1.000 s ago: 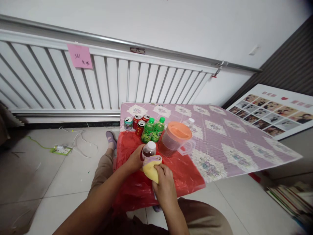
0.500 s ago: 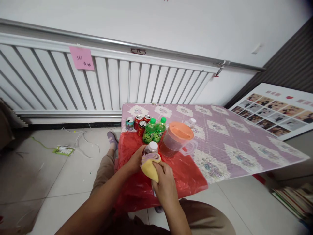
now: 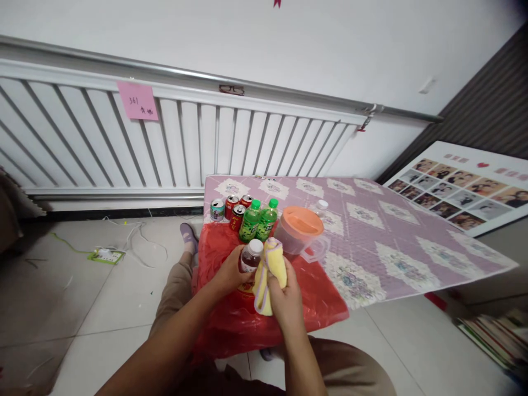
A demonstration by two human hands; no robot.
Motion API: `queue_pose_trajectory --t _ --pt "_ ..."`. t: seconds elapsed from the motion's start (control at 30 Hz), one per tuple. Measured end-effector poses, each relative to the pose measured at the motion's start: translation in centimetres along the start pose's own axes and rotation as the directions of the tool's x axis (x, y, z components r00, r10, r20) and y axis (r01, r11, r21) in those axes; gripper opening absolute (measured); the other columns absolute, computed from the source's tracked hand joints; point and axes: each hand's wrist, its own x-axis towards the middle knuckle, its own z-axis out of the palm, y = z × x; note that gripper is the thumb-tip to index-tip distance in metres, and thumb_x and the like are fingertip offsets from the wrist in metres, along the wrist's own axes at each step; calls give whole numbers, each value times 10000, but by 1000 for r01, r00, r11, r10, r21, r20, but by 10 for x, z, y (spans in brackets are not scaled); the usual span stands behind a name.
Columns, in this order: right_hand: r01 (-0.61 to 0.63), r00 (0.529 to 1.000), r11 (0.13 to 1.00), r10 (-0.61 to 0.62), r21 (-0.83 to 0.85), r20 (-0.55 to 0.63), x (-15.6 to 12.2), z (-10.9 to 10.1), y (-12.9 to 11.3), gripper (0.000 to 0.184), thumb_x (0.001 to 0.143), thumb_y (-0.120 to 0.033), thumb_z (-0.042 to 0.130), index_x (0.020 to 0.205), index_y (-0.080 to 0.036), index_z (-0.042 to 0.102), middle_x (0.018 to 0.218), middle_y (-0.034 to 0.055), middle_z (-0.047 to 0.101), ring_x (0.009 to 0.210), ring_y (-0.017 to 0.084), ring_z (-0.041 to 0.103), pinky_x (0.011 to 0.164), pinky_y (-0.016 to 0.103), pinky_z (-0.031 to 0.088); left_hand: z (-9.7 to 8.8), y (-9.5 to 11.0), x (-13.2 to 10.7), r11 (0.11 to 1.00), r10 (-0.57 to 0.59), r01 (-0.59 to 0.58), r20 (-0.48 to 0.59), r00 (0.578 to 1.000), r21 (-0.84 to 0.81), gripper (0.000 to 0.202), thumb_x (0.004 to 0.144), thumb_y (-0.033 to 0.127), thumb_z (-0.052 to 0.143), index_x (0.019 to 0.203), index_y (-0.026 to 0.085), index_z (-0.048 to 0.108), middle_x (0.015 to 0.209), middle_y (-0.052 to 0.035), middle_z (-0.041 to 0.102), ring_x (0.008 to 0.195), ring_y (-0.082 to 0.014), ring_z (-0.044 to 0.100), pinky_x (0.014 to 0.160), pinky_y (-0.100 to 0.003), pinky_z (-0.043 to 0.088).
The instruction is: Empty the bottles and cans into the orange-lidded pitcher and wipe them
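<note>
My left hand (image 3: 231, 270) is wrapped round a clear bottle (image 3: 251, 256) with a white cap and a dark liquid inside. A yellow cloth (image 3: 272, 269) with a purple edge is bunched in my right hand (image 3: 285, 294), just right of the bottle. Behind the bottle stand two green-capped bottles (image 3: 258, 221) with green labels. To the right is a clear plastic pitcher (image 3: 287, 242) with an orange lid (image 3: 303, 221). Several drink cans (image 3: 236, 216) are grouped at the left, one of them teal and white.
A red plastic sheet (image 3: 313, 300) covers the near part of the table, over a purple floral tablecloth (image 3: 367, 220). Behind the pitcher stands another white-capped bottle (image 3: 322, 207). A radiator (image 3: 185, 143) lines the wall; a power strip (image 3: 106, 256) with cables lies on the floor.
The yellow cloth has come away from the front of the bottle and moved right with my right hand, uncovering more of the bottle. My left hand keeps its hold.
</note>
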Motion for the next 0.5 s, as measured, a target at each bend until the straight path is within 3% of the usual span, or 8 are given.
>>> queue_pose_trajectory --t 0.1,0.3,0.4,0.5 --pt "-8 999 1000 8 8 49 3 9 7 514 798 -359 573 1269 -155 601 1218 137 679 1102 291 632 974 452 486 2 5 0 1000 12 -12 -18 1000 -16 629 692 178 811 1240 186 502 1236 -99 631 1116 -242 603 1023 -407 469" --pt "-227 963 973 220 33 154 -4 -1 27 452 783 -449 620 1144 -182 660 998 92 758 877 295 708 772 414 560 6 5 -3 996 8 1 -99 995 86 598 687 210 813 1207 196 519 1193 -84 635 1093 -250 606 1007 -429 463" --pt "-252 966 966 248 57 73 -8 -2 22 548 796 -478 618 1250 -172 600 1087 111 738 931 297 703 802 423 557 13 2 -6 992 -33 55 -187 982 112 644 676 212 808 1240 184 498 1228 -106 613 1131 -267 595 1022 -447 451" --pt "-168 986 978 165 121 32 -7 3 11 593 810 -464 612 1317 -162 549 1216 129 688 1058 290 668 904 428 531 18 2 -7 992 -36 65 -257 966 104 729 659 232 820 1297 178 473 1292 -134 579 1191 -292 568 1054 -468 430"
